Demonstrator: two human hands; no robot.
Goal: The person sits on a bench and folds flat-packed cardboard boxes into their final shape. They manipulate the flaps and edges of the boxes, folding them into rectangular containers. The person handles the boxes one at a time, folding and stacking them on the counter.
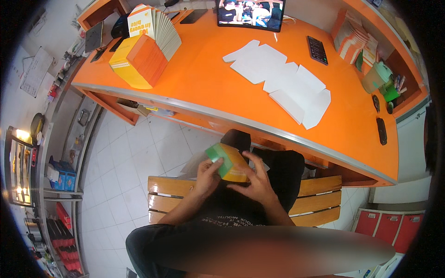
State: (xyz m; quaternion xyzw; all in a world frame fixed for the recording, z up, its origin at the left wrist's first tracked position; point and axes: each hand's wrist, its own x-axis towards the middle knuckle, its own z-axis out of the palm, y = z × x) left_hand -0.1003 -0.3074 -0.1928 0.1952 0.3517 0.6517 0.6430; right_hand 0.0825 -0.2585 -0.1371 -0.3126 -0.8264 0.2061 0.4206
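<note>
In front of my lap I hold a small green and yellow carton (227, 160), tilted. My left hand (208, 175) grips its green left side, with the thumb on top. At the yellow right side, my right hand (258, 181) curves round the edge with its fingers partly spread and its thumb low near the carton's near corner. On the orange desk (194, 88) beyond lies a white unfolded carton blank (280, 76). To the left, a stack of yellow and orange cartons (141, 60) stands beside a fan of flat cartons (164, 34).
A screen (250, 14) stands at the desk's back, with a black keyboard (317, 50) to its right. A green cup (376, 76) and dark slim objects (381, 131) are at the far right. The desk's metal edge (222, 116) runs before my knees. I sit on a slatted wooden bench (317, 199).
</note>
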